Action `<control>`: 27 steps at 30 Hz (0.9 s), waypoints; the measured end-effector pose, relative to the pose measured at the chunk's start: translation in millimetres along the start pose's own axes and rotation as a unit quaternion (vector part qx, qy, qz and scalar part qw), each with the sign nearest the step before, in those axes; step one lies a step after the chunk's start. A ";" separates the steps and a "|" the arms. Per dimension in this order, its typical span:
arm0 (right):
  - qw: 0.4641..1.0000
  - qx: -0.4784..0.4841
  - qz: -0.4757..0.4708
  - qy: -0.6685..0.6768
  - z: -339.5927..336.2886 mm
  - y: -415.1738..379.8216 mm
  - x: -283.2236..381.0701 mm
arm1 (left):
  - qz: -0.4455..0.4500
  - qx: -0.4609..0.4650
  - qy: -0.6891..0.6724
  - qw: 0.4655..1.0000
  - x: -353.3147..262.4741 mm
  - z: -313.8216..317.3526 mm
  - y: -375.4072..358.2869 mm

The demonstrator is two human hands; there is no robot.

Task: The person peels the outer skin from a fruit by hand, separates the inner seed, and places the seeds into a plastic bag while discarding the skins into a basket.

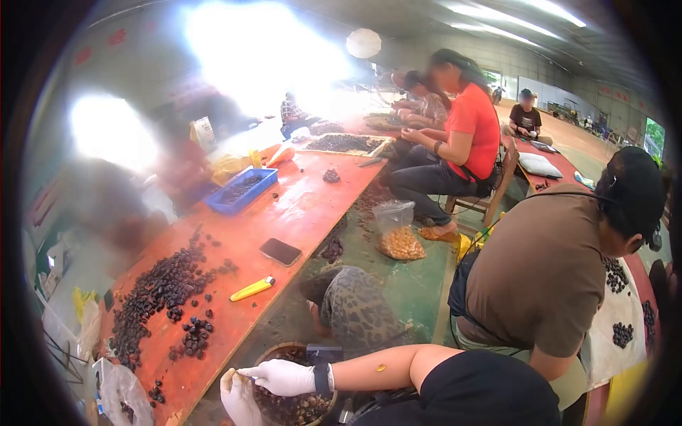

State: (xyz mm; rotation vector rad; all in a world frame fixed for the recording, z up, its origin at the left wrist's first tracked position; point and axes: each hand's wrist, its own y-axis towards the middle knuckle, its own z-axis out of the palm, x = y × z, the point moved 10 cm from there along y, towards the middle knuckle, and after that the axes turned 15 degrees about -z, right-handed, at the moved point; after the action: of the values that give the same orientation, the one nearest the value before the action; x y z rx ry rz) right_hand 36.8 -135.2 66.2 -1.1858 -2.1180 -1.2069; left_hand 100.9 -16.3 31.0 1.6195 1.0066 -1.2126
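My two white-gloved hands meet low in the view over a round basket (273,350) filled with dark brown nuts (295,408). My right hand (284,377) reaches in from the right on a bare forearm with a black wrist strap. Its fingers pinch a small tool whose tip points left. My left hand (238,402) sits just below and left of it, cupped around a small nut that is mostly hidden. The hands touch at the fingertips.
A long orange table (298,206) runs away on the left with a pile of dark nuts (160,287), a yellow-handled knife (252,289), a phone (280,251) and a blue tray (241,190). A bag of yellow kernels (400,240) stands on the green floor. A person in brown (547,277) sits close right; a person in red (470,131) sits farther back.
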 end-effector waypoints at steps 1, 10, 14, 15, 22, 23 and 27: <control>1.000 0.018 -0.007 -0.011 -2.1 5.5 2.0 | -0.089 0.022 -0.174 0.980 23.7 -1.8 7.8; 0.985 -0.017 -0.148 -0.082 -23.7 46.6 7.0 | -0.186 0.011 -0.364 0.913 19.6 0.8 -0.3; 0.993 -0.022 -0.112 0.021 -16.5 40.0 -5.5 | -0.180 0.001 -0.406 0.896 40.8 -2.7 0.2; 0.995 -0.011 -0.094 0.043 -7.9 36.8 -11.3 | -0.175 0.001 -0.424 0.889 46.2 -6.1 0.1; 0.992 0.015 0.007 0.129 19.8 25.1 -35.8 | -0.183 0.002 -0.448 0.875 63.1 -1.3 3.3; 0.991 0.024 0.013 0.132 22.4 25.6 -38.1 | -0.183 -0.001 -0.445 0.877 63.8 -1.3 3.8; 0.992 0.035 0.022 0.118 28.5 30.6 -44.3 | -0.191 -0.005 -0.434 0.880 71.5 -3.8 7.8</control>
State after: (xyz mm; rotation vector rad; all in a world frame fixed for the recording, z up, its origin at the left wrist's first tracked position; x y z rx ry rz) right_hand 87.8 -123.9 34.9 -1.0004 -1.9333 -1.1797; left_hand 123.9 -7.3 -36.8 0.6912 0.7266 -1.9382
